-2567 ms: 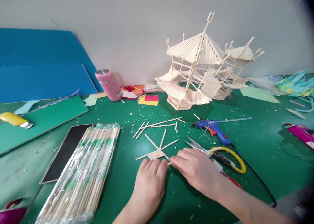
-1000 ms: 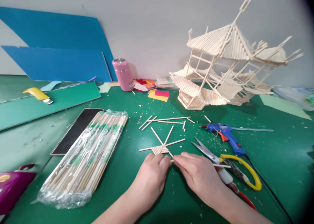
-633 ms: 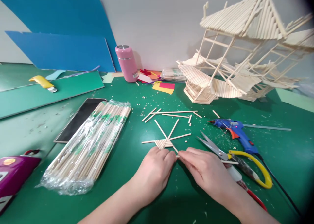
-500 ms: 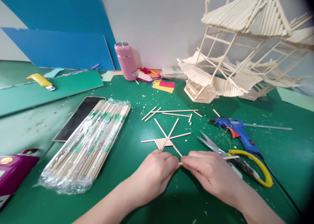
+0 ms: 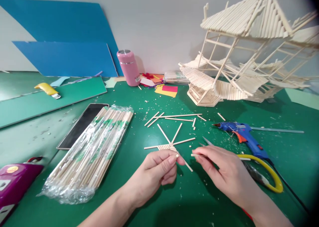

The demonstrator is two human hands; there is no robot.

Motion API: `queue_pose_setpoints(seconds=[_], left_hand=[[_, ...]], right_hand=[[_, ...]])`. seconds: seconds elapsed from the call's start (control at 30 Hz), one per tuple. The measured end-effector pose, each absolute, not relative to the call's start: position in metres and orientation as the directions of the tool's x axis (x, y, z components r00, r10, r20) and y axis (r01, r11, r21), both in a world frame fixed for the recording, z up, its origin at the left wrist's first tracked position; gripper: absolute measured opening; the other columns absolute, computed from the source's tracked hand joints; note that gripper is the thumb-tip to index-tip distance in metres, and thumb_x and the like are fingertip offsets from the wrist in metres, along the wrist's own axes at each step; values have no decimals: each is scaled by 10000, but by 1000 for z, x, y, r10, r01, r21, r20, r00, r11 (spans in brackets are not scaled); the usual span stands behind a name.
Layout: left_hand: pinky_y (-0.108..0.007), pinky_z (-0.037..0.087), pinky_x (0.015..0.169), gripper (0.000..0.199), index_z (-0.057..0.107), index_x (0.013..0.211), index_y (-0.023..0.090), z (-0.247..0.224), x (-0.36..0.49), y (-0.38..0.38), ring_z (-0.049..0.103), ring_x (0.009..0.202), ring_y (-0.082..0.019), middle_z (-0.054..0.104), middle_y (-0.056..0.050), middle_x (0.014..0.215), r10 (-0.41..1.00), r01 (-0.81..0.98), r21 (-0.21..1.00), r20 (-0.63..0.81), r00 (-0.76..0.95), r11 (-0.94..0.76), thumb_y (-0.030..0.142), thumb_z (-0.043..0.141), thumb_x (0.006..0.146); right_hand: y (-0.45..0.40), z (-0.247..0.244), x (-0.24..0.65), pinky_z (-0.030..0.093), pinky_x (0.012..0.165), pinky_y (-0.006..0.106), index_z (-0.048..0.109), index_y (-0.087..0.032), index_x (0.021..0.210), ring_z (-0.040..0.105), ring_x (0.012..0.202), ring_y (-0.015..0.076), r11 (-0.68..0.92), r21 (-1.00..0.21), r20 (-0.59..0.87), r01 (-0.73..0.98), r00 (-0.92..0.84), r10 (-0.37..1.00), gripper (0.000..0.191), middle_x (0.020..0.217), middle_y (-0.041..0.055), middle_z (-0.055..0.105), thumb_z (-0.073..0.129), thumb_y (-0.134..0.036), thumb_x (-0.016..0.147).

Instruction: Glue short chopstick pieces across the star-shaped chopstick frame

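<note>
Wooden frame is showing some filled sections, with others between its spokes standing bare

On the green surface, a star-shaped frame is lying flat just beyond the left hand, which is partly covering its near side. Close to the hub, short slats are lining the near-left part side by side; the gaps between the upper spokes are showing no slats. The near side is partly hidden, so its full state cannot be told. As a judgement, the slatting is standing at a partial stage, with the upper gaps unfilled.

The left hand is pinching a short stick piece between thumb and forefinger, its other fingers curling in. The right hand is closing thumb and fingertips on a stick, apart from the left. Scissors are lying partly under the right hand, and a blue glue gun is resting beyond them. Loose sticks are lying beyond the frame, while a larger stick building is standing behind, its visible upper roof faces covered.
</note>
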State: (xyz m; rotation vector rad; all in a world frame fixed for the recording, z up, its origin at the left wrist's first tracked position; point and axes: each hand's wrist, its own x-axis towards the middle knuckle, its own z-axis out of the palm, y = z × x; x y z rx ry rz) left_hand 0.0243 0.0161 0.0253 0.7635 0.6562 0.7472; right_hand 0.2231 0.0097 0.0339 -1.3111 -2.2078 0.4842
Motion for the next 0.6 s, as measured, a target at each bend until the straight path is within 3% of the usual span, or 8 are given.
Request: queue_pose_setpoints(seconds=[0.13,0.33,0.6], left_hand=[[-209,199,447,200,594,821,116,27,25,17,290,421,-46,350,63,457,782,-381,760,-258,567,527,293,502,836],[-203,243,431,180,593,854,113,28,23,16,357,393,-51,428,50,440,789,-387,763,-251,560,518,268,501,839],[-199,294,449,166,563,845,115,28,24,15,419,380,-62,484,34,432,783,-394,749,-258,566,532,264,490,845]], right_hand=[[11,30,219,436,775,313,593,-235,913,575,778,141,469,-515,175,717,-448,877,168,853,13,627,432,-212,871],[12,28,218,446,676,282,615,-226,942,566,760,150,460,-524,214,717,-412,886,214,857,44,617,410,-237,881],[11,27,217,433,719,287,606,-228,941,565,748,144,451,-505,210,736,-402,891,208,836,24,623,406,-239,886]])
